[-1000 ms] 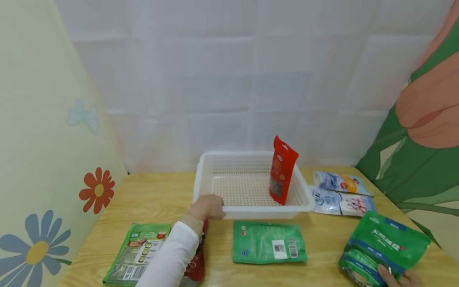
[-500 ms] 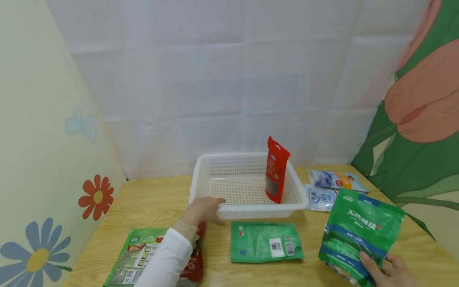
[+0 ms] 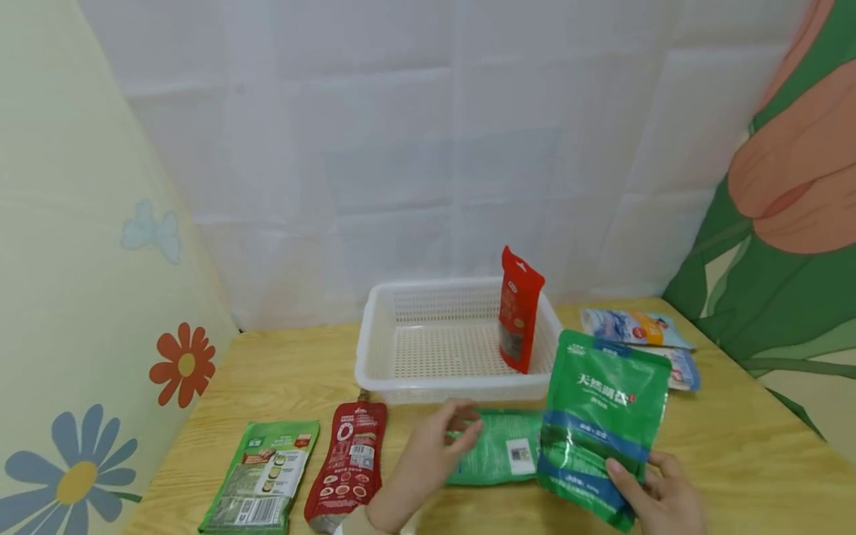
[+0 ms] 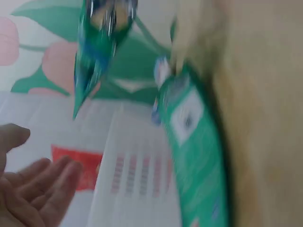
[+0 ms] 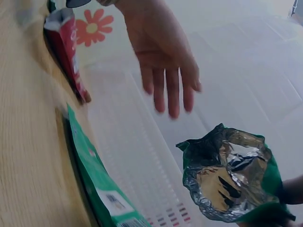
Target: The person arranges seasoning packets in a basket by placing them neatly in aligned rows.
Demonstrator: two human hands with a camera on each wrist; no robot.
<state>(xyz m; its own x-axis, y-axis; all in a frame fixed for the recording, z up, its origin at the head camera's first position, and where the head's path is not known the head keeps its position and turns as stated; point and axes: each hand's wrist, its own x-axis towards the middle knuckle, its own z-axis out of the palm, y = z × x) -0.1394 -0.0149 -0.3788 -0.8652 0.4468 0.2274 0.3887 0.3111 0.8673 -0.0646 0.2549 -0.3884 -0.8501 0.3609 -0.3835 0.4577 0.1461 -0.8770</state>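
Observation:
My right hand (image 3: 658, 494) grips a green stand-up pouch (image 3: 602, 416) by its lower right edge, thumb on the front, raised over the table. In the right wrist view the silver bottom of this pouch (image 5: 232, 175) faces the camera. My left hand (image 3: 431, 453) hovers with loose, slightly bent fingers and nothing in them, in front of a second green pouch (image 3: 498, 446) lying on the table. In the left wrist view the left hand's fingers (image 4: 57, 189) are spread apart from the held pouch (image 4: 99, 42). Behind both hands stands a white plastic basket (image 3: 428, 390) with an upright red pouch (image 3: 518, 312) in it.
A flat green packet (image 3: 261, 475) and a dark red spouted pouch (image 3: 348, 461) lie on the wooden table (image 3: 287, 371) at the left. Right of the basket, a blue-and-orange packet (image 3: 635, 327) overlaps a white one (image 3: 683, 369). A white sheet (image 3: 401, 148) hangs behind.
My left hand has left the basket's front left corner and come right and nearer, uncovering the dark red pouch. The right hand has carried the green pouch leftward, turning it more upright.

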